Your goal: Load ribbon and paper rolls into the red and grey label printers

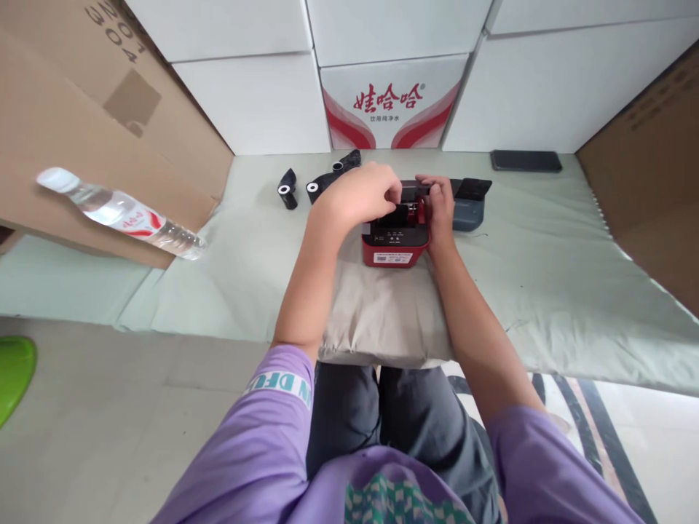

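A small red and black printer (395, 247), like a portable receipt or label printer, stands on the cloth-covered surface with its top lifted back. My left hand (367, 191) reaches over it from the left, fingers curled down onto a black roll (396, 215) in its compartment; the fingertips are partly hidden. My right hand (438, 207) is wrapped round the printer's right side and raised lid, thumb near the opening. Left of the printer lie several black rolls with white cores, among them one loose roll (287, 191) and another (313, 191) near my left wrist.
A dark grey-blue item (470, 211) lies right of the printer. Farther back right is a black phone (526, 161). A water bottle (128, 212) leans at the left against a cardboard box (109, 138). White cartons (390, 102) wall off the back; another brown box (649, 160) stands right.
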Motion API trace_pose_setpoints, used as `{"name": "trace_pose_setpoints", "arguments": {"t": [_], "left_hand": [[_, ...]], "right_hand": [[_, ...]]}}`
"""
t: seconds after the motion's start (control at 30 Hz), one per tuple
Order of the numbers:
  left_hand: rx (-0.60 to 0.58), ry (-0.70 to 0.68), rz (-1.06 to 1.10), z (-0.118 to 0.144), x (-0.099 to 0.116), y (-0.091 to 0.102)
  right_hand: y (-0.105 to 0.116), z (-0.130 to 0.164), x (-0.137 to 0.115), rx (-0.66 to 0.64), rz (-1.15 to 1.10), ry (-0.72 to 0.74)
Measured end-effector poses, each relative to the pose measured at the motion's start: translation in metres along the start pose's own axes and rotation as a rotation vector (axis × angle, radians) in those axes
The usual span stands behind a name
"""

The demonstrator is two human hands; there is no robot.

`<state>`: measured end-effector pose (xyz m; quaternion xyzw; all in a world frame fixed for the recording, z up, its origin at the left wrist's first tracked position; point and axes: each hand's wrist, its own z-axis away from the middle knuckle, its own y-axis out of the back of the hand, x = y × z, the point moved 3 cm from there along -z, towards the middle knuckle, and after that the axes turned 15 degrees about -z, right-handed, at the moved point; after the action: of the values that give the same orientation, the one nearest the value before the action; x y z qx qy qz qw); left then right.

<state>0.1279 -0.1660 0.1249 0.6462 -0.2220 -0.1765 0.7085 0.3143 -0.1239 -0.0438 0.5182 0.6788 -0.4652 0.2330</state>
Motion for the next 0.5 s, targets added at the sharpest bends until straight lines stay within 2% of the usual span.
{"name": "trace_pose_setpoints", "arguments": {"t": [0.1, 0.23, 0.5], "left_hand": [[0.002, 0.005, 0.012, 0.0019, -0.0008, 0.0016], [-0.006, -0.014, 0.027, 0.0035, -0.0008, 0.0024], [0.009, -0.015, 0.039, -0.0018, -0.0091, -0.0015]], "right_hand": [[0.0032, 0.0025, -0.0008, 0.034, -0.008, 0.04], [-0.0001, 0.0077, -0.0011, -0.036, 0.038, -0.031], [-0.0044, 0.008, -0.002, -0.031, -0.006, -0.086]]}}
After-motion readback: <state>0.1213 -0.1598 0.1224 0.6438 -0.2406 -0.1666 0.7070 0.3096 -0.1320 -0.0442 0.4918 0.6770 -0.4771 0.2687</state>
